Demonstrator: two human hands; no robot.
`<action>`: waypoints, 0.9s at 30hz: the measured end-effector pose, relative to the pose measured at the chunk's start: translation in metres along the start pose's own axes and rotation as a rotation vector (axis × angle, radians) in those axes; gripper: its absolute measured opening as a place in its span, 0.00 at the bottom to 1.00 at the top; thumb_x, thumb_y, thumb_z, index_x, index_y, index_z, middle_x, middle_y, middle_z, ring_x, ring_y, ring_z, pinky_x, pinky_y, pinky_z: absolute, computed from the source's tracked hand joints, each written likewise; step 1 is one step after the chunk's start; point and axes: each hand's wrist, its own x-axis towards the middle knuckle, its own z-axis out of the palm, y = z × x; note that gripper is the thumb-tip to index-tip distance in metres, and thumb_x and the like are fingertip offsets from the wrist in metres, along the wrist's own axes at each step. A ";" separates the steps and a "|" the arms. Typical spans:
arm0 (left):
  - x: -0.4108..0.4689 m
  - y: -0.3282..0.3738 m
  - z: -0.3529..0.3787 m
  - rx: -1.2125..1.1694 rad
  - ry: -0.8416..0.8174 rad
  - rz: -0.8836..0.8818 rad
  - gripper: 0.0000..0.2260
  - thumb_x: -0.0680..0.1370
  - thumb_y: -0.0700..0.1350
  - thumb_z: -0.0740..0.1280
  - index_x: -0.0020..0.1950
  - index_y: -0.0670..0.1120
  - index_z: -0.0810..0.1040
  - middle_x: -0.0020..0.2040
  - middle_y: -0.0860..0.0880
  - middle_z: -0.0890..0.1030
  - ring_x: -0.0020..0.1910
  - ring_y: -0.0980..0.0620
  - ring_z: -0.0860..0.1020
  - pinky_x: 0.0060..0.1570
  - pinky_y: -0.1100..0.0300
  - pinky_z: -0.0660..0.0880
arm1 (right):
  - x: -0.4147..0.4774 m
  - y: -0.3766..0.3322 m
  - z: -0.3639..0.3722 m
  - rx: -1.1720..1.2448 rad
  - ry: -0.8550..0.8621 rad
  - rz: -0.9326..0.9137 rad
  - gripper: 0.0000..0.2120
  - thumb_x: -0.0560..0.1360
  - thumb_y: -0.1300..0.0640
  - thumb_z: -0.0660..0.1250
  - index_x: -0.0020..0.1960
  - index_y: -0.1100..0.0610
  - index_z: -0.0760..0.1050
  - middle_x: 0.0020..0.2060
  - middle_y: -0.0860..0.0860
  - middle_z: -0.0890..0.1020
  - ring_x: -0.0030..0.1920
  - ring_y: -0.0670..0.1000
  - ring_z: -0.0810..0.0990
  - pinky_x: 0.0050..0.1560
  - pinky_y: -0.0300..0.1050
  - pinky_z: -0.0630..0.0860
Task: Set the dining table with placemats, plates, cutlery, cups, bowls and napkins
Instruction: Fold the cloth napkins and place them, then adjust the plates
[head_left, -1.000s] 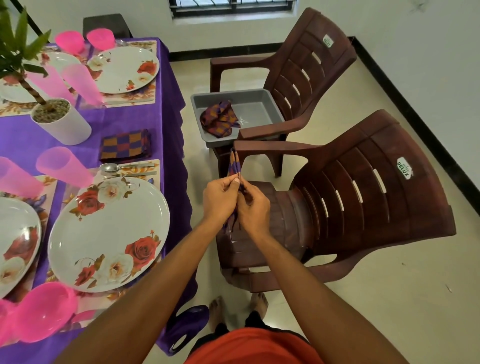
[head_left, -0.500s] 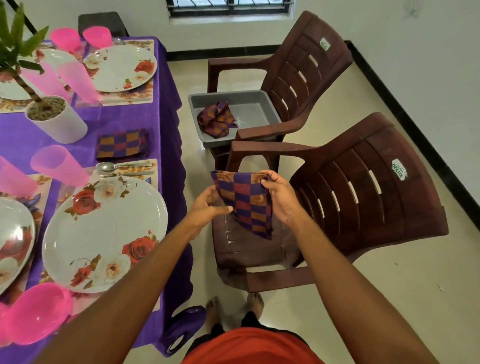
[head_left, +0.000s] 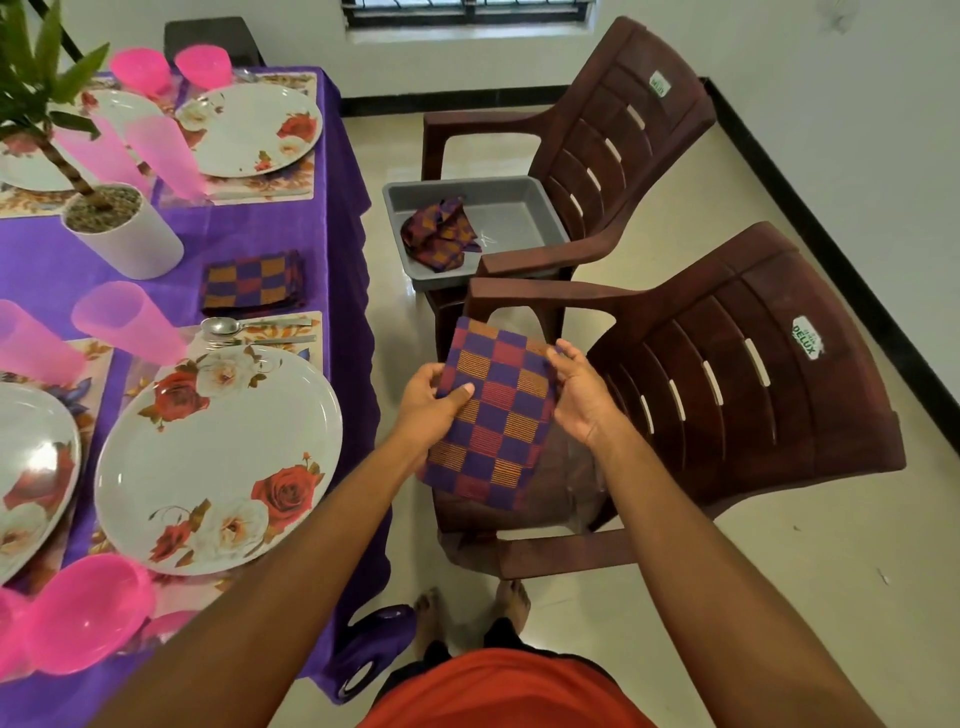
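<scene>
Head cam: a checked napkin (head_left: 493, 415) is being held spread out w/ both hands, over the seat of the near brown chair (head_left: 727, 364). Its left edge is being pinched by the left hand (head_left: 434, 397), thumb on top; the top-right edge is being gripped by the right hand (head_left: 582, 395), fingers curled round it. Behind that, a grey tray (head_left: 467, 183) is being carried on the far chair (head_left: 597, 130), w/ a crumpled napkin (head_left: 439, 236) inside. Over on the left, a folded napkin (head_left: 252, 283) is lying on the purple tablecloth (head_left: 234, 234), btw the white plant pot (head_left: 130, 244) and the spoon (head_left: 228, 326), w/ a floral plate (head_left: 218, 462) nearer.
</scene>
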 end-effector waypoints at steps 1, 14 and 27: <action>0.000 0.001 0.001 0.013 0.035 0.003 0.13 0.79 0.45 0.70 0.61 0.52 0.71 0.56 0.49 0.83 0.50 0.51 0.83 0.43 0.55 0.81 | -0.002 0.006 -0.002 -0.054 -0.013 0.020 0.22 0.81 0.57 0.66 0.73 0.48 0.65 0.59 0.53 0.81 0.57 0.54 0.82 0.48 0.52 0.82; 0.002 -0.007 -0.018 0.166 0.043 0.148 0.17 0.76 0.41 0.73 0.63 0.51 0.74 0.55 0.51 0.80 0.50 0.53 0.82 0.38 0.65 0.79 | -0.019 0.059 -0.016 -0.465 -0.163 -0.121 0.28 0.68 0.76 0.73 0.64 0.57 0.76 0.54 0.52 0.85 0.55 0.52 0.84 0.47 0.47 0.84; 0.000 -0.023 -0.041 0.613 -0.057 0.243 0.11 0.75 0.44 0.74 0.57 0.47 0.80 0.46 0.54 0.83 0.47 0.56 0.82 0.41 0.70 0.75 | 0.001 0.032 -0.024 -1.121 -0.241 -0.274 0.07 0.75 0.58 0.74 0.53 0.52 0.83 0.46 0.47 0.86 0.49 0.46 0.85 0.48 0.46 0.84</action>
